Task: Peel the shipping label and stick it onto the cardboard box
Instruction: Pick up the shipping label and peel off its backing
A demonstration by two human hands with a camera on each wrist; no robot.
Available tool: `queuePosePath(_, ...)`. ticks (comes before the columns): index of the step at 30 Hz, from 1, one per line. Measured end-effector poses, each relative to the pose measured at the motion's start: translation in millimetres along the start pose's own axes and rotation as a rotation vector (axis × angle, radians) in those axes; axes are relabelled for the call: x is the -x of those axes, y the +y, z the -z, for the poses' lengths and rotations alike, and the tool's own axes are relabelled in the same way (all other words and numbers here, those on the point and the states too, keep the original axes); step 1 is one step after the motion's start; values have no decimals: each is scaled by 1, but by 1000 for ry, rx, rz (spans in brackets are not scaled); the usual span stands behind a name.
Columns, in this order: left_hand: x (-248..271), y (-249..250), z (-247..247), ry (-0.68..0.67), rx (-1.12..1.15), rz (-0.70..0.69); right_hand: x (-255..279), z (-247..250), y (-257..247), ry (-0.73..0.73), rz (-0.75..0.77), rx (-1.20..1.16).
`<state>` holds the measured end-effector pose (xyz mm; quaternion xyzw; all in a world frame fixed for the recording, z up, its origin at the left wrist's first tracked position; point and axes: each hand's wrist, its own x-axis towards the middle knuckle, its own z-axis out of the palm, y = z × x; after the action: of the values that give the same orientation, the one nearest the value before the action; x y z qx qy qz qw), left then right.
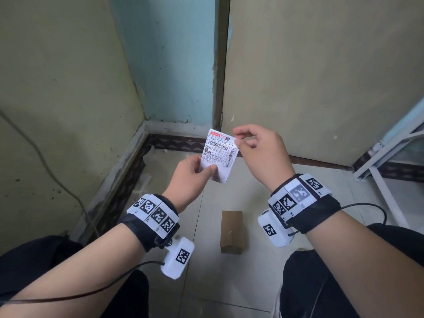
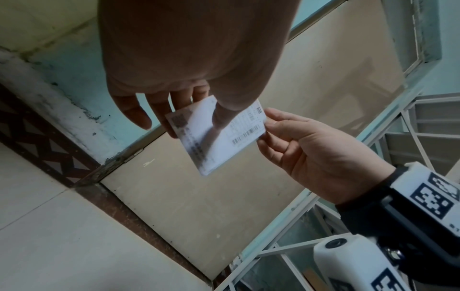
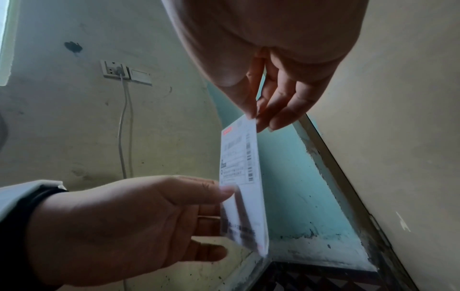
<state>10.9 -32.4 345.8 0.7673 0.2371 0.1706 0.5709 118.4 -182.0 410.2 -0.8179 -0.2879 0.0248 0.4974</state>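
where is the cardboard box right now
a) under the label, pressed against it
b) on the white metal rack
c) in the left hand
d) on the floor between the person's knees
d: the cardboard box lies on the floor tiles, untouched, while the left hand and right hand hold the shipping label in the air above it.

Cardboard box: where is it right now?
Head view: the cardboard box sits on the floor tiles between the person's wrists, below the shipping label held above.
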Motion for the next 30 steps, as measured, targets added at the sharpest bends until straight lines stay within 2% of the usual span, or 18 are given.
queuePosePath(3, 2, 7, -1, 35, -45, -62, 1, -3, 2, -33, -33, -39)
queuePosePath(9, 6, 21, -2, 150, -31, -283, 2, -14, 6, -71, -109, -139)
queuePosePath(12, 5, 25, -1, 122, -10, -326, 5, -19, 5, -94, -137, -197)
queuePosePath(17, 0, 27, 3, 98, -133, -447, 7, -25, 4, -94, -185, -275)
queuePosePath(22, -6, 22, 8, 91, -169, -445, 8, -27, 2, -81, -203, -365)
queuePosePath(30, -11, 23, 10, 66, -11, -381, 9, -22, -6, -19, -184, -494)
